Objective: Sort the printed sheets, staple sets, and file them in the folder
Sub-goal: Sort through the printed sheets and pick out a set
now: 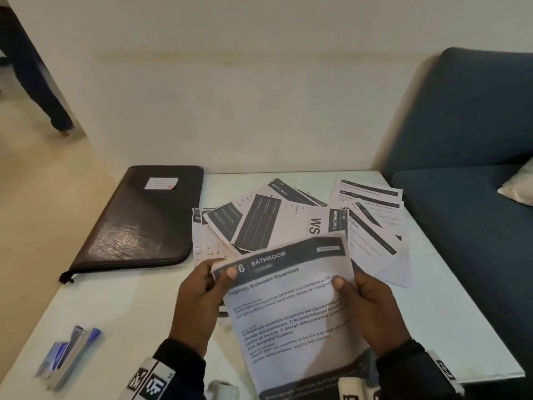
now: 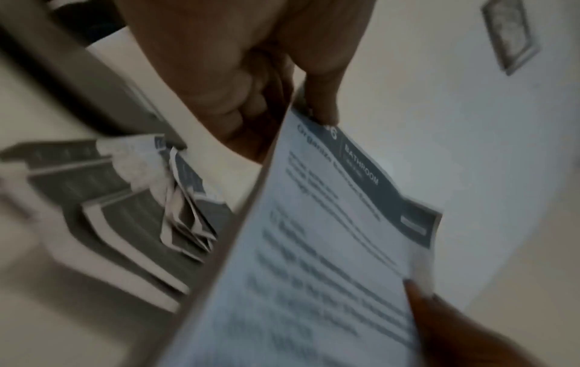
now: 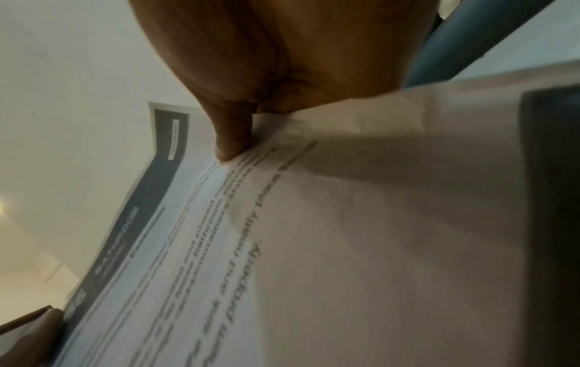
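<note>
I hold a printed sheet headed "BATHROOM" (image 1: 291, 307) up over the white table's near edge. My left hand (image 1: 202, 295) pinches its top left corner, thumb on the dark header. My right hand (image 1: 366, 304) pinches its right edge, thumb on the text. The same BATHROOM sheet (image 2: 329, 248) fills the left wrist view, and the BATHROOM sheet (image 3: 282, 248) shows under the right thumb in the right wrist view. A loose pile of printed sheets (image 1: 288, 217) lies scattered behind it. A black zipped folder (image 1: 147, 217) lies shut at the table's far left. A blue stapler (image 1: 72, 356) rests near the front left corner.
The white table (image 1: 432, 313) stands against a cream wall. A dark blue sofa (image 1: 467, 157) with a pale cushion (image 1: 519, 183) borders the table's right side. Someone's dark trouser leg (image 1: 31, 67) shows at the far left on the floor.
</note>
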Available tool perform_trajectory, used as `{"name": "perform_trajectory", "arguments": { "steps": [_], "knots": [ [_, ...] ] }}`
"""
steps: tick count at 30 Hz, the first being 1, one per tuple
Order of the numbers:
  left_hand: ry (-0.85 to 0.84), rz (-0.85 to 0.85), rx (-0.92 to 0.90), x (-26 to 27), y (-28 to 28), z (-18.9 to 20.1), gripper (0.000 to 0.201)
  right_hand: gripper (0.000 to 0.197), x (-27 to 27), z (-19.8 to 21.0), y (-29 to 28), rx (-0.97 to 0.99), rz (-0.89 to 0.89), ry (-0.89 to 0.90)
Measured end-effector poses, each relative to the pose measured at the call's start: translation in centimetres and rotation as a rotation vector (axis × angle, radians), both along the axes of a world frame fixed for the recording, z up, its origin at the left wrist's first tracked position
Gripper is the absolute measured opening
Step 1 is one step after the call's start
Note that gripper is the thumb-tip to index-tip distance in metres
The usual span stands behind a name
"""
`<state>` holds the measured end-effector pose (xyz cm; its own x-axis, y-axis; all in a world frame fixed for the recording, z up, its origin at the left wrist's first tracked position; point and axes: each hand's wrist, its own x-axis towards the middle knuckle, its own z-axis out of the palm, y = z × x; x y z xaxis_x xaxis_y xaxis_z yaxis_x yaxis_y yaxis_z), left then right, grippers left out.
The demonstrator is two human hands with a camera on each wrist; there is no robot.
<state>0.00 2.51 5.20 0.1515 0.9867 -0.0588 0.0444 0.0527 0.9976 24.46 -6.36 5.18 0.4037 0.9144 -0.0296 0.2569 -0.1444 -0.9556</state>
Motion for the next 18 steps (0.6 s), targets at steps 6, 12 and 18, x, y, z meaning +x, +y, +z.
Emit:
{"name": "perform_trajectory", "arguments": {
  "steps": [6,12,18],
  "knots": [
    [-0.221,-0.12,-0.197,1.4,-1.6,0.2,0.028,0.021,-0.8,0.0,0.2,0.06,-0.105,0.17],
    [-0.164,-0.046,0.122,1.6,-2.1,2.6,0.022,0.017,-2.5,2.6,-0.4,0.323,-0.172,0.137],
    [-0.219,0.058,0.255,1.7,-2.6,1.6,0.022,0.016,-3.6,3.1,-0.3,0.47,-0.025,0.162]
  ]
}}
